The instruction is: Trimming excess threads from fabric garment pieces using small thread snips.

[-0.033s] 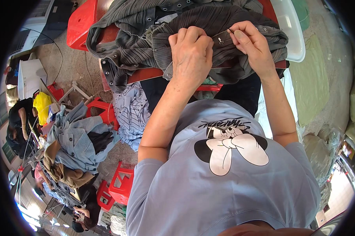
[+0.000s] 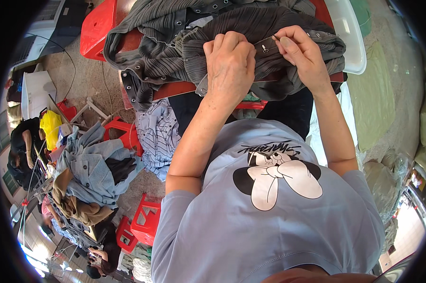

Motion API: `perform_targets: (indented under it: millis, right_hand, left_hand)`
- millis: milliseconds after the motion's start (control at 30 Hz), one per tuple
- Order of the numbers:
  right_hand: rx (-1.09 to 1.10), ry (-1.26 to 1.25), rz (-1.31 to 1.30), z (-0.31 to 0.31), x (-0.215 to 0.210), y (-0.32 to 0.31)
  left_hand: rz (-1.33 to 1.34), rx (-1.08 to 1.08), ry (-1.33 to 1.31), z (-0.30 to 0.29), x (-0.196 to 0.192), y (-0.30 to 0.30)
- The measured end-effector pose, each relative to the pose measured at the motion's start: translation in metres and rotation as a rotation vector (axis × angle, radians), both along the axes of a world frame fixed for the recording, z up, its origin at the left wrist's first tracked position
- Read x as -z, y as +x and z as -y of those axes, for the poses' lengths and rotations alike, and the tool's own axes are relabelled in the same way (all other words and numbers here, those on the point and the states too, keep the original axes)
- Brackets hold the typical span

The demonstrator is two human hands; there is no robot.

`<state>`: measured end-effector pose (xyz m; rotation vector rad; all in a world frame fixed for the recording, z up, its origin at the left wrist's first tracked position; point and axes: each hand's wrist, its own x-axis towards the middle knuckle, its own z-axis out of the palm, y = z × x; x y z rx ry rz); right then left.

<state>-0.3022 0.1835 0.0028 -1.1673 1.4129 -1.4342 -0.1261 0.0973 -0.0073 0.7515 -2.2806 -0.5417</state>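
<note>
A dark grey, ribbed garment with metal snaps or eyelets along its strips lies bunched over a red tabletop in front of me. My left hand is closed on a fold of it, knuckles up and fingertips hidden. To its right, my right hand pinches thumb and forefinger together just above the garment's strip. A tiny dark tip shows between those fingers, too small to name. Between the hands, a small pale fitting sits on the cloth.
A white plastic tub stands at the table's right, a red stool at its left. Striped shirts and denim garments are heaped left, near another red stool. Other people are at the far left.
</note>
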Motion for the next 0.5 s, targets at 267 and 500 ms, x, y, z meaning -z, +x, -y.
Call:
perform_targets:
  millis: [267, 500]
  right_hand:
    - [0.011, 0.09, -0.547, -0.004, -0.011, 0.007]
    - [0.058, 0.078, -0.351, -0.006, -0.012, 0.009]
  left_hand:
    - [-0.138, 0.026, 0.464, 0.012, -0.003, 0.004]
    - [0.025, 0.009, -0.028, -0.002, 0.001, -0.007]
